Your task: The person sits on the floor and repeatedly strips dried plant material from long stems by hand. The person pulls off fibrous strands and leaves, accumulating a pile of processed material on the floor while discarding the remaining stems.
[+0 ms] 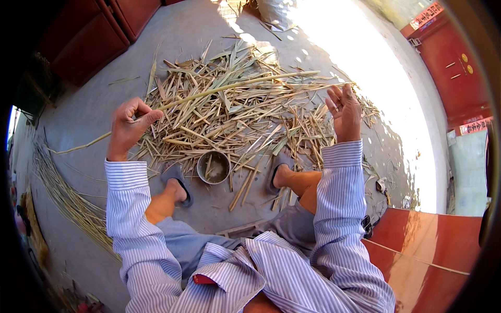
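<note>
A long, pale yellow-green plant stalk [235, 85] slants across the view. My left hand [130, 125] grips it between thumb and curled fingers, and its thinner, bent end sticks out to the left of that hand. The thick end reaches to the right, short of my right hand [346, 112]. That hand is raised with its fingers apart and slightly bent, and I see nothing held in it. Below the stalk spreads a wide heap of dry leaves and cut stalk pieces [209, 117]. A round metal bowl [214, 167] with murky contents and a short piece of stalk stands between my feet.
A bundle of long thin stalks [68, 190] lies on the floor at my left. Dark red padded furniture [86, 41] stands far left, a pale sack [276, 13] at the back. Red doors [454, 68] are at the right, and a red-brown surface [417, 245] lies near right.
</note>
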`<state>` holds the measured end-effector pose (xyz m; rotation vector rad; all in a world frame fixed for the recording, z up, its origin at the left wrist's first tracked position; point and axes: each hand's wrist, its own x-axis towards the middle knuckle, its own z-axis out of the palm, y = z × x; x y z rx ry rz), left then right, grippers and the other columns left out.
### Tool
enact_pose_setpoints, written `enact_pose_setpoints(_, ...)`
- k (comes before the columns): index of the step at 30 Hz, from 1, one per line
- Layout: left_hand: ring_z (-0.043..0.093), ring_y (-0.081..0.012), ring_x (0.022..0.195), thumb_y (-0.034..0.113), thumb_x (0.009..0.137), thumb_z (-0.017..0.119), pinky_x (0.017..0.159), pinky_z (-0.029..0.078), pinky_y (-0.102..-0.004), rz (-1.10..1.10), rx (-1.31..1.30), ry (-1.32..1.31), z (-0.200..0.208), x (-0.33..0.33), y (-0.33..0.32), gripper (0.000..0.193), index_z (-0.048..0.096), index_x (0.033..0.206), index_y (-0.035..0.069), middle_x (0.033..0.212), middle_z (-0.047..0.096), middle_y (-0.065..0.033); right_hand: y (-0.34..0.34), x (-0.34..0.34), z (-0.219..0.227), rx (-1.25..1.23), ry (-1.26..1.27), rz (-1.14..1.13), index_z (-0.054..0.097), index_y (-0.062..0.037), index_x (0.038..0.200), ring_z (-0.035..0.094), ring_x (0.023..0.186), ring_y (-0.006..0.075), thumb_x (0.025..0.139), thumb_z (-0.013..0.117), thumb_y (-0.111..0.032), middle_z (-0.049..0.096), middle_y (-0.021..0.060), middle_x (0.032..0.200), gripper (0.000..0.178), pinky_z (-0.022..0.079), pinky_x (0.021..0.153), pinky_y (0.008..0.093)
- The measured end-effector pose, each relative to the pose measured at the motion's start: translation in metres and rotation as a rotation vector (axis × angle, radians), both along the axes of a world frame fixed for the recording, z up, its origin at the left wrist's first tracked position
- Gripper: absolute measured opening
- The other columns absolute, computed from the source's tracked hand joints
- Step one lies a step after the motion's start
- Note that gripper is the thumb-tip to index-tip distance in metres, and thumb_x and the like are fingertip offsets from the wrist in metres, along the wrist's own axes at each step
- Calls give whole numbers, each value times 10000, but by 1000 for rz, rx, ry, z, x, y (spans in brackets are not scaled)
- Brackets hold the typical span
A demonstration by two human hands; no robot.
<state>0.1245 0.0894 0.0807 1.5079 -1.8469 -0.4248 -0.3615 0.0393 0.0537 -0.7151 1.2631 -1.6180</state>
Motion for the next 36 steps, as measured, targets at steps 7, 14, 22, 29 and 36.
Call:
enact_pose_setpoints(7,578,-228,532,352,747,790,506,412,-351,-144,-95,-140,-12,-13,-12,331,638,690,63,608,617,-79,-15,41,-27,-35,-104,254,650,-53,1063,622,745,74,921,655,-161,691,27,920,178,504,596,172)
enact_pose_setpoints(14,604,-276,594,443,696,778,546,438,-407,-160,-292,-376,51,-24,-43,375,613,639,111,577,593,-56,-25,16,-72,234,-271,366,622,-73,1083,616,759,63,939,633,-252,661,1,914,230,518,600,167)
enact_pose_setpoints(22,619,-274,608,459,697,774,557,441,-406,-229,-177,-449,77,-28,-54,375,622,645,121,590,610,-44,-9,4,-71,313,-282,399,606,-75,1099,575,709,54,942,632,-246,631,0,919,234,505,577,160)
enact_pose_setpoints(29,599,-245,631,425,739,741,638,403,-414,-173,-117,-515,42,24,-23,330,599,667,136,611,611,-29,18,48,-41,188,-93,572,626,-51,1047,564,692,62,936,636,-174,645,22,888,167,479,564,169)
enact_pose_setpoints(36,536,-228,693,198,757,635,665,365,-378,-122,-72,-696,-37,61,124,151,514,715,117,678,532,-40,82,192,1,-32,265,948,617,24,1020,641,733,94,872,658,-42,691,64,870,168,523,652,215)
